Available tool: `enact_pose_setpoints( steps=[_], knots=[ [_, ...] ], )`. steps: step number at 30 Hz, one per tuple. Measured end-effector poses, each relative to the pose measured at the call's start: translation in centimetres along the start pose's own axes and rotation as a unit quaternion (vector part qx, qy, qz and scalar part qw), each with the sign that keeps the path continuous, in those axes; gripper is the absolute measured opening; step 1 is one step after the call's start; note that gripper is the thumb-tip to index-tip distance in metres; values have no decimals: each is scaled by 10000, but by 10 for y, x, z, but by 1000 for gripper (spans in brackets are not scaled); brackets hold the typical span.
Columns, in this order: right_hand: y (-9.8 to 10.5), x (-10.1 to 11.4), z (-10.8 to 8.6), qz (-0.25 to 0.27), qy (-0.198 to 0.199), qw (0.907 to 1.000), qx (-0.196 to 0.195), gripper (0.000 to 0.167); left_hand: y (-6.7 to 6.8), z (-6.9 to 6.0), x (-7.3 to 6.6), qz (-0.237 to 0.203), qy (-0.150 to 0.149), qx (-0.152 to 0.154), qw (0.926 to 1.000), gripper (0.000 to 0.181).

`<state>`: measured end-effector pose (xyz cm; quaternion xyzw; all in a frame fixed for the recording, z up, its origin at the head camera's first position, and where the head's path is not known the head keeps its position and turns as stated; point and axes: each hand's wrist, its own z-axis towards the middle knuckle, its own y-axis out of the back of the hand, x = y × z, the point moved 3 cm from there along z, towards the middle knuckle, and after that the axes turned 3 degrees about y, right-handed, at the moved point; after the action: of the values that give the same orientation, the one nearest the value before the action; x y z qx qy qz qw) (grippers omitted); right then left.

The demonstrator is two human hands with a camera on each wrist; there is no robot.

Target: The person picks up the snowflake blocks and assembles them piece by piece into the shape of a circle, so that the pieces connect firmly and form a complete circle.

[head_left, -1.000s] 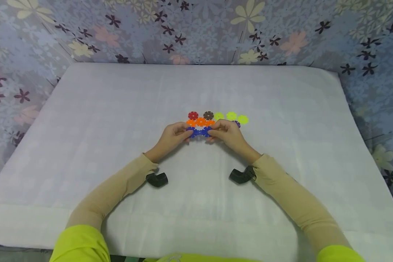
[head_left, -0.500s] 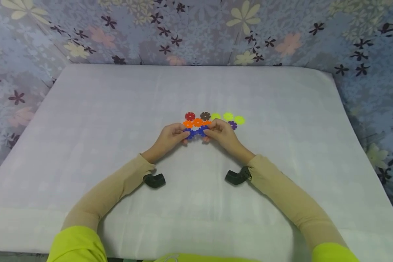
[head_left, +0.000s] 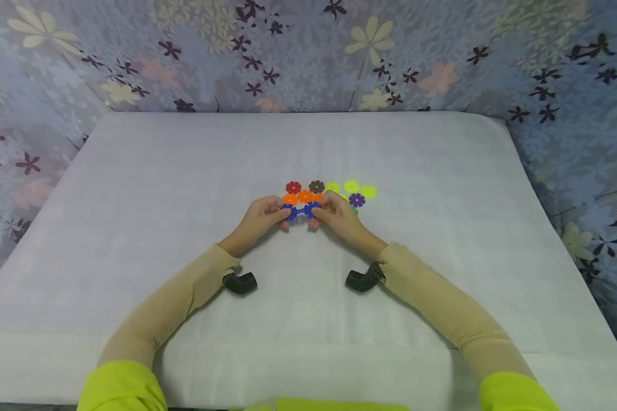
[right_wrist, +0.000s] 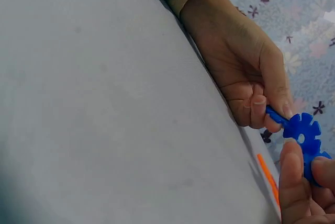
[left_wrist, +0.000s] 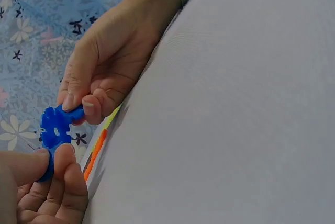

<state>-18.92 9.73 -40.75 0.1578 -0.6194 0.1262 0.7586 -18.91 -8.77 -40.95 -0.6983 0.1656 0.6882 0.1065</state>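
Several blue notched plastic discs are joined in a short chain above the white-covered table. My left hand (head_left: 257, 222) pinches the left blue disc (head_left: 289, 212) between thumb and fingers. With thumb and fingers my right hand (head_left: 341, 220) pinches the right blue disc (head_left: 312, 209). Between them a middle blue disc (left_wrist: 56, 129) with a small hole faces the left wrist camera; from the head it looks thin, nearly edge-on. Just beyond the hands lie orange notched discs (head_left: 305, 196), one partly hidden by the right hand.
Behind the orange discs lie a red disc (head_left: 293, 187), a brown disc (head_left: 316, 186) and several yellow discs (head_left: 351, 186). A purple disc (head_left: 357, 200) is right of the right hand, with a green piece (head_left: 355, 211) partly hidden beside it. Patterned floral cloth (head_left: 298, 57) borders the table.
The right hand has shifted left relative to the loose discs, uncovering the purple disc and part of a green piece. Both hands keep their pinch on the blue discs. The head view has shifted slightly.
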Motion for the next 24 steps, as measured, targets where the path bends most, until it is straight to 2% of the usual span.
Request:
enact_pose_setpoints(
  steps=[3, 8, 10, 13, 18, 24],
  knots=[
    [-2, -3, -2, 2, -40, 10000, 11, 7, -1, -1, 2, -5, -9, 6, 10000, 6],
    [-3, -4, -1, 742, 17, 9971, 173, 7, -3, -1, 0, 180, -76, 156, 9997, 9],
    [-4, -4, -1, 871, 43, 9959, 242, 8, -3, -1, -1, 273, -66, 179, 9994, 9],
    [-4, -3, 0, 792, 79, 9964, 298, 8, -3, -1, -2, 330, -52, 143, 9993, 9],
    [-2, -5, 2, 482, -45, 9986, 194, 9, -2, -1, -2, 89, 112, 87, 9999, 10],
    [-2, -4, 3, 622, -110, 9980, 65, 11, -2, 0, -3, -123, 218, 24, 9997, 10]
  ],
)
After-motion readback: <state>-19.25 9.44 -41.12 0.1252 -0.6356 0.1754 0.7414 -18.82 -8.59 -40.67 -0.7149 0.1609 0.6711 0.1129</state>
